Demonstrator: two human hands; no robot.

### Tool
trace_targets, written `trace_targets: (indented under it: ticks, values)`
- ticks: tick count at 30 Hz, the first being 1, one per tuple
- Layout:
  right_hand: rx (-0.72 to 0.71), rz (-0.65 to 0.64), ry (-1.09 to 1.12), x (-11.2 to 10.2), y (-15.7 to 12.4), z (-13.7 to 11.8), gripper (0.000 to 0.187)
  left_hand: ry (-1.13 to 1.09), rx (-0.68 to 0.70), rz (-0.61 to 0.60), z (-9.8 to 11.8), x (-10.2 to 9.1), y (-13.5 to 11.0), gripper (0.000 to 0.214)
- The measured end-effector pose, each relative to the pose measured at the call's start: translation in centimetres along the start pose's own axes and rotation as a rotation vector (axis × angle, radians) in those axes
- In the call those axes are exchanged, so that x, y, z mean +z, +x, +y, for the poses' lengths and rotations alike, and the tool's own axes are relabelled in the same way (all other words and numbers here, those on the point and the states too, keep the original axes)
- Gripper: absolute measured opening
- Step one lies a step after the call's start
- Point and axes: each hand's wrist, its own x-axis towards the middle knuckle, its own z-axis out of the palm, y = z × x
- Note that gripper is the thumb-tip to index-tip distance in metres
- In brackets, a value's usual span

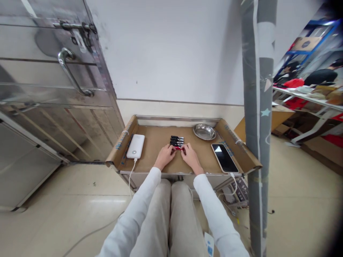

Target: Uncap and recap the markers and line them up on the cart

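A slim red pen (pixel 177 147) lies crosswise between my two hands, at the near side of a row of several black pens (pixel 177 140) with silvery parts. My left hand (pixel 166 155) has its thumb and fingers pinched at the red pen's left end. At the other end, my right hand (pixel 189 155) pinches it in the same way. Fingertips cover both ends of the red pen. The black pens lie side by side on the brown paper-covered tabletop (pixel 152 139), just beyond my fingers.
A white power bank (pixel 136 146) with a cable lies at left. On the right are a round metal dish (pixel 204 132) and a cabled phone (pixel 224 158). Raised paper-covered sides (pixel 238 142) bound the table. A grey wrapped pole (pixel 258 107) stands right; a person (pixel 323 75) is farther off.
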Motion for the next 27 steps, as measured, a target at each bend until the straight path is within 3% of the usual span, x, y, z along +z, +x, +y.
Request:
trace_targets:
  ticks: [3, 11, 21, 27]
  values:
    - [-0.041, 0.011, -0.041, 0.1, 0.0, 0.3, 0.013, -0.017, 0.013, 0.025, 0.0, 0.0, 0.2, 0.01]
    - [-0.063, 0.033, -0.128, 0.5, 0.2, 0.7, 0.011, 0.022, -0.021, 0.232, -0.4, 0.2, 0.9, 0.016]
    - [-0.086, 0.151, 0.012, 0.9, 1.5, 0.0, 0.025, -0.013, 0.012, 0.167, -0.6, 0.3, 1.3, 0.016]
    - [-0.084, 0.139, 0.078, 1.6, 1.7, 0.1, 0.027, -0.09, 0.012, 0.158, -0.6, 0.4, 1.2, 0.018]
